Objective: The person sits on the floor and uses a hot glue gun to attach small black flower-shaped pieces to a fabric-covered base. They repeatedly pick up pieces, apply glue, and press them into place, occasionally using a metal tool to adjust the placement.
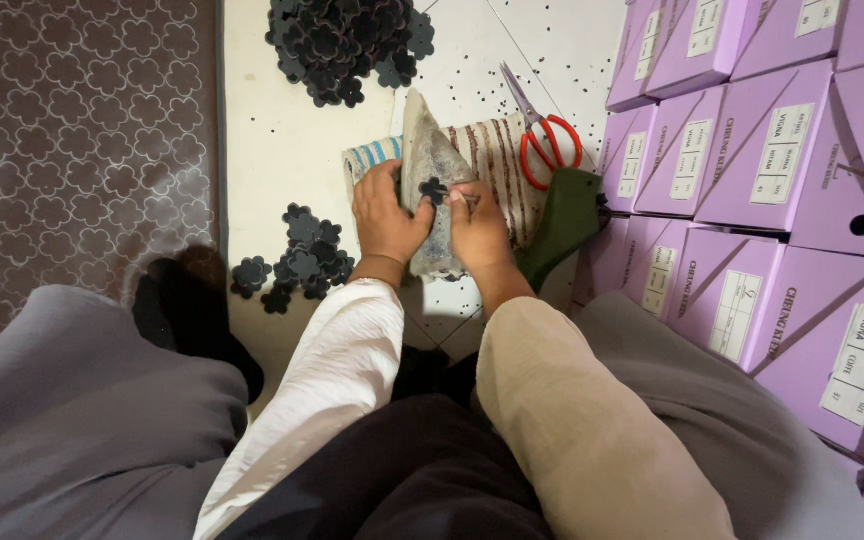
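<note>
Between both hands (432,215), a dark flower-shaped cutout (435,190) rests on a stone (430,160).

hands (432,215) pressing flower cutout (435,189), stone (430,150)

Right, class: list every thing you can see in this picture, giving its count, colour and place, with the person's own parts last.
Stone slab: one, grey, upright on the striped cloth, centre.
Flower-shaped piece: one, black, pressed against the slab by both hands.
Striped cloth: one, blue, white and brown, under the slab.
Flower pieces, large pile: many, black, top centre on the floor.
Flower pieces, small pile: several, black, left of the hands.
Scissors: one, red handles, right of the cloth.
Green object: one, dark green, below the scissors.
Boxes: many, purple, stacked at right.
Patterned mat: one, brown, left.
Left hand: on the slab.
Right hand: on the slab.
</note>
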`<state>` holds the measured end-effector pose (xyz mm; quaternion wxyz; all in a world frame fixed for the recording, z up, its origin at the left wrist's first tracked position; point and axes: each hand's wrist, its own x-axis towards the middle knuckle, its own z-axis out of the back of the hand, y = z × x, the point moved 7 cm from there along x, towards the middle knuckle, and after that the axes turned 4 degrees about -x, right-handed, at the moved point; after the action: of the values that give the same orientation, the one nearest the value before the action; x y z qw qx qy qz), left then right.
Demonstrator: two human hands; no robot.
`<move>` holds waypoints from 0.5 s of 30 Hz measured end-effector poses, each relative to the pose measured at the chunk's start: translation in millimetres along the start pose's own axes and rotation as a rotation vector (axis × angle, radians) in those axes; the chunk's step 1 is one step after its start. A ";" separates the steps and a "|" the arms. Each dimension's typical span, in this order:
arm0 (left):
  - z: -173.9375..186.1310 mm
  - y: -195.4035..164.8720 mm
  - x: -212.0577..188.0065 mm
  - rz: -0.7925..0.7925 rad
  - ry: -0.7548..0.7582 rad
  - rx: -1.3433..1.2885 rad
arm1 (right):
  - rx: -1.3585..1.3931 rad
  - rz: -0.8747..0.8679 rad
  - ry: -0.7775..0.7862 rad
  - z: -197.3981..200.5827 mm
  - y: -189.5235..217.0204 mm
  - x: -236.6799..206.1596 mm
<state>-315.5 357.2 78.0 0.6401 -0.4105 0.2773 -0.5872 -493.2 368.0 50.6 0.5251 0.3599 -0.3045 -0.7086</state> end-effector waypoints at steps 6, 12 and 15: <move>-12.7 3.1 -1.6 0.038 0.071 -0.020 | 0.042 0.010 -0.048 1.2 -7.5 -0.5; -12.8 4.0 -4.7 0.027 0.066 0.002 | -0.099 0.076 -0.058 8.7 19.5 -8.3; -10.1 0.3 -4.2 -0.019 0.035 -0.006 | -0.177 0.090 -0.065 12.7 32.0 -11.7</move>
<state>-324.4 359.3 72.0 0.6284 -0.4047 0.2862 -0.5996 -484.7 371.6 85.8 0.5760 0.2750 -0.2735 -0.7196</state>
